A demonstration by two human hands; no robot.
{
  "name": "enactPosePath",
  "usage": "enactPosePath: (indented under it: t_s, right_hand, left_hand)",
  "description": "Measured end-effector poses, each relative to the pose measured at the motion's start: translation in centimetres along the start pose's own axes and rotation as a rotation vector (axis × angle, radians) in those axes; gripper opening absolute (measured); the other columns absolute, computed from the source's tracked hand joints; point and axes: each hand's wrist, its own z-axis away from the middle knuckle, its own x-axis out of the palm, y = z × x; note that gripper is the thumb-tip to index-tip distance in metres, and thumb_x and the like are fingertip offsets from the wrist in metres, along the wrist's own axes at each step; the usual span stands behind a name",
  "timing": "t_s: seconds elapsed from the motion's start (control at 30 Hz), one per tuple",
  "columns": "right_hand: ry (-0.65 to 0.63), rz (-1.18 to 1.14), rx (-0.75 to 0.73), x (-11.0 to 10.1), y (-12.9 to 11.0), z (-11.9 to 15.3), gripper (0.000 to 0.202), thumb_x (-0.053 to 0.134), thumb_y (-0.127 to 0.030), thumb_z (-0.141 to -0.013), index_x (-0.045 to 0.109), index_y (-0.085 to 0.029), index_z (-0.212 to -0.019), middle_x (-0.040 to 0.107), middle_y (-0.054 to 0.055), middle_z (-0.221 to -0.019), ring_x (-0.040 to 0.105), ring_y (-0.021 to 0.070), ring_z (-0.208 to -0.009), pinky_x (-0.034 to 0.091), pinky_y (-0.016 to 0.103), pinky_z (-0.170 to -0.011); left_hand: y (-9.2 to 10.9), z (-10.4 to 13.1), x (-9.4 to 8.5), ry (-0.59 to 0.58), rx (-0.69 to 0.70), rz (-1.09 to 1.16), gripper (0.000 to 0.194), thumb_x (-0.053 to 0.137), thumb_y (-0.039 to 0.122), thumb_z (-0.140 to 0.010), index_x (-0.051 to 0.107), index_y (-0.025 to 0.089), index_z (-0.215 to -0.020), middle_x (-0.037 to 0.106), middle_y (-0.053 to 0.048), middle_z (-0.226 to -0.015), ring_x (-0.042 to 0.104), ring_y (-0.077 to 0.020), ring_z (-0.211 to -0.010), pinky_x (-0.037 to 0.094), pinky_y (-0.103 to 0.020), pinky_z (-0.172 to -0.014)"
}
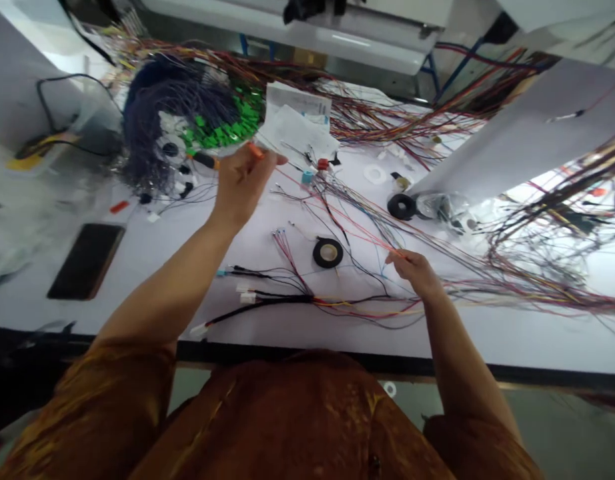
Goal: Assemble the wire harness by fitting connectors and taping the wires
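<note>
Orange-red thin wires (345,217) are pinched by the right hand (411,268), 3 o'clock from the black tape roll (328,253); at 10 o'clock, an orange object (256,151) is gripped by the left hand (243,179).

Your left hand (243,179) grips an orange-handled tool (256,151), near the green connectors (227,127). Your right hand (413,272) pinches thin red wires (360,230) that run taut across the tabletop (267,333) toward your left. Black tape roll (317,260) lies flat between your forearms; a sleeved harness (282,299) with white plugs sits nearer you. Phone (82,263) to your left. White papers (300,123) beyond your left hand, loose wire bundles (387,123) behind and beside them.
</note>
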Motion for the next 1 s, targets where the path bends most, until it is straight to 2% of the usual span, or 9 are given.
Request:
enactPosePath:
  t_s: [0.1,0.17,0.2,0.4,0.57,0.67,0.8,0.9,1.0]
  right_hand:
    - [-0.102,-0.369,0.004,-0.9,0.2,0.6,0.036,0.076,-0.048,-0.07,0.053,-0.021,-0.075,0.031,-0.007,-0.058,0.023,0.0063,-0.049,0.017,0.024,-0.046]
    - [-0.065,-0.509,-0.023,-1.3,0.5,0.9,0.041,0.076,-0.051,-0.071,0.048,-0.022,-0.074,0.034,-0.006,-0.062,0.026,0.0069,-0.05,0.021,0.023,-0.045]
    - [-0.036,-0.539,-0.035,-1.3,0.7,0.9,0.043,0.075,-0.054,-0.072,0.046,-0.022,-0.073,0.036,-0.005,-0.063,0.027,0.0071,-0.05,0.022,0.023,-0.044]
    - [0.058,-0.562,-0.081,-0.7,1.9,0.7,0.043,0.073,-0.056,-0.076,0.049,-0.021,-0.076,0.049,-0.002,-0.071,0.041,0.0068,-0.053,0.025,0.021,-0.045]
    - [0.007,-0.443,-0.045,-0.2,1.7,0.9,0.041,0.07,-0.059,-0.075,0.055,-0.021,-0.079,0.055,-0.002,-0.069,0.037,0.0057,-0.047,0.019,0.023,-0.043]
    - [-0.048,-0.385,-0.047,-0.4,1.7,1.2,0.037,0.067,-0.053,-0.078,0.059,-0.019,-0.088,0.058,-0.001,-0.07,0.035,0.0051,-0.047,0.02,0.024,-0.045]
    - [-0.136,-0.287,-0.114,-1.2,1.7,2.2,0.025,0.067,-0.032,-0.079,0.058,-0.018,-0.097,0.063,-0.001,-0.079,0.041,0.0055,-0.053,0.028,0.024,-0.051]
    - [-0.164,-0.083,-0.204,-1.5,1.3,3.2,0.02,0.067,-0.026,-0.079,0.062,-0.017,-0.096,0.061,-0.001,-0.083,0.044,0.0068,-0.062,0.033,0.024,-0.057]
    - [-0.087,0.142,-0.322,-1.1,0.9,3.9,0.015,0.066,-0.024,-0.078,0.066,-0.017,-0.09,0.057,-0.001,-0.08,0.044,0.0084,-0.064,0.034,0.025,-0.06]
  left_hand:
    - [0.6,2.9,-0.7,-0.028,-0.242,0.283,0.02,0.075,0.046,-0.076,0.063,0.03,-0.073,0.039,0.005,-0.052,0.031,-0.0108,-0.053,0.028,-0.032,-0.053]
    - [0.6,5.5,-1.4,-0.1,-0.403,0.363,0.023,0.08,0.044,-0.069,0.062,0.031,-0.064,0.044,0.004,-0.054,0.03,-0.0106,-0.053,0.023,-0.032,-0.051]
    - [0.4,6.9,-1.8,-0.06,-0.439,0.373,0.023,0.081,0.044,-0.065,0.062,0.032,-0.061,0.044,0.003,-0.051,0.028,-0.0106,-0.052,0.02,-0.032,-0.05]
    - [-2.6,14.3,-4.0,0.082,-0.749,0.349,0.01,0.076,0.044,-0.055,0.067,0.049,-0.056,0.048,0.004,-0.045,0.018,-0.0098,-0.05,0.011,-0.029,-0.045]
    - [-4.0,17.3,-5.2,0.016,-0.777,0.264,0.004,0.071,0.051,-0.057,0.069,0.048,-0.057,0.051,0.006,-0.044,0.023,-0.0102,-0.05,0.019,-0.028,-0.042]
    - [-3.5,17.8,-5.9,0.014,-0.699,0.191,0.004,0.07,0.049,-0.064,0.07,0.048,-0.06,0.055,0.007,-0.047,0.034,-0.0112,-0.05,0.028,-0.031,-0.046]
    - [-2.5,16.9,-6.4,0.131,-0.606,0.19,0.012,0.073,0.039,-0.071,0.07,0.041,-0.059,0.065,0.009,-0.059,0.046,-0.0117,-0.056,0.038,-0.031,-0.049]
    - [-2.2,14.3,-6.0,0.21,-0.556,0.352,0.014,0.075,0.025,-0.072,0.068,0.028,-0.061,0.066,0.005,-0.065,0.051,-0.0083,-0.061,0.045,-0.023,-0.051]
    - [-1.8,10.7,-5.0,0.258,-0.535,0.54,0.013,0.07,0.01,-0.075,0.064,0.015,-0.065,0.059,0.0,-0.062,0.054,-0.0053,-0.059,0.048,-0.014,-0.049]
